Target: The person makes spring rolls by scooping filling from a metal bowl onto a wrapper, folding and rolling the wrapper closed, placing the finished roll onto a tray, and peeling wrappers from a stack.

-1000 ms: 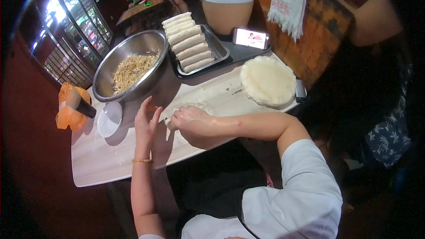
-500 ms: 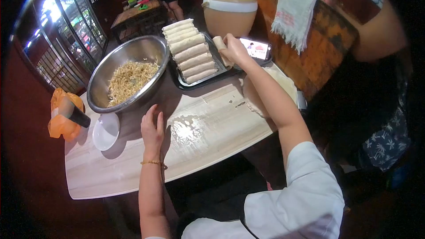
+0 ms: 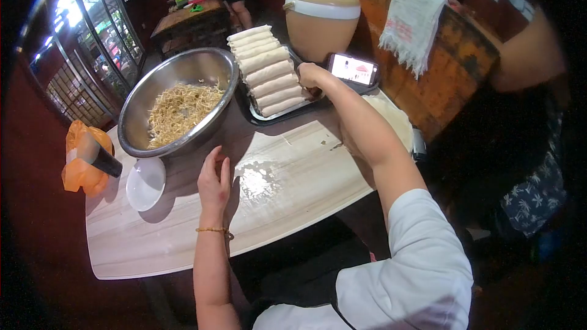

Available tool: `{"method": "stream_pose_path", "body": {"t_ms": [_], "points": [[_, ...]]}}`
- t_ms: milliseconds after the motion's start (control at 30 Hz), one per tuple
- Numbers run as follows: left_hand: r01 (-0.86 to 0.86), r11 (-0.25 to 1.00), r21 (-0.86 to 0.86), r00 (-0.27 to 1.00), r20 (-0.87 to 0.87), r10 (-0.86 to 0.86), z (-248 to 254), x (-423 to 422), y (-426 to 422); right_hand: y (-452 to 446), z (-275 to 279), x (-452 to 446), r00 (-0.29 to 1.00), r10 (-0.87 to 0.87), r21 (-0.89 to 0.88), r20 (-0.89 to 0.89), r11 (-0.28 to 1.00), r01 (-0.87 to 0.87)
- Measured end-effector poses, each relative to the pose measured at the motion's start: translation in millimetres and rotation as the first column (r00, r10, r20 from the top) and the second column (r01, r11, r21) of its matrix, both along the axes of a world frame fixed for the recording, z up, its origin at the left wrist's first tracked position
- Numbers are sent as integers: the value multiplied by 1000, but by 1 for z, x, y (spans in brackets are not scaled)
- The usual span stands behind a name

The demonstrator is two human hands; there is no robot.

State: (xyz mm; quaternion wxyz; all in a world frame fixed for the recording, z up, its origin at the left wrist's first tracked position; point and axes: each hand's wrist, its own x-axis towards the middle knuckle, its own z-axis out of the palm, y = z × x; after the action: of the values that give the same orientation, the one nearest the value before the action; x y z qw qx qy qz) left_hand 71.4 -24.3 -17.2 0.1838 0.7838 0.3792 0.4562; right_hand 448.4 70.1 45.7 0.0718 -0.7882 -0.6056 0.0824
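Observation:
My right hand [image 3: 312, 76] reaches down at the right side of the tray [image 3: 269, 120], its fingers curled and mostly hidden from view. The spring roll it carried is now almost wholly covered by the hand. Beside it, several pale uncooked spring rolls [image 3: 269, 73] are stacked in a long row on the tray. My left hand [image 3: 214, 178] hovers over or rests at the table near the metal bowl, holding nothing, thumb and fingers apart. In the big metal bowl [image 3: 131, 107] lies a bean sprout filling [image 3: 183, 113]. Round wrappers [image 3: 391, 119] lie partly behind my right forearm.
A white bowl [image 3: 146, 184] and an orange plastic bag [image 3: 85, 159] with a dark cup [image 3: 105, 160] stand at the left. Past the tray are a phone [image 3: 353, 69] and a beige cooler [image 3: 322, 21]. Other people are at the right and far back. A wet patch [image 3: 257, 182] marks the table [image 3: 293, 177].
My right hand has lowered the spring roll toward the tray's right side, beside the stack. My left hand has barely moved. The whole view has shifted slightly.

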Motion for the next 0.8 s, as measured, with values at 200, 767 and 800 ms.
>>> {"method": "stream_pose_path", "body": {"t_ms": [200,767,800], "points": [[-11,996,91,1000,7,11,-13,-5,12,-16,9,-7,999,36,96,34,995,-39],[-81,951,-297,732,-666,-145,4,14,-11,-291,-6,-6,986,62,300,-153,954,-14],[4,970,-242,777,-610,-156,2,16,-15,-294,-17,-7,990,92,337,-110,940,-51]]}}
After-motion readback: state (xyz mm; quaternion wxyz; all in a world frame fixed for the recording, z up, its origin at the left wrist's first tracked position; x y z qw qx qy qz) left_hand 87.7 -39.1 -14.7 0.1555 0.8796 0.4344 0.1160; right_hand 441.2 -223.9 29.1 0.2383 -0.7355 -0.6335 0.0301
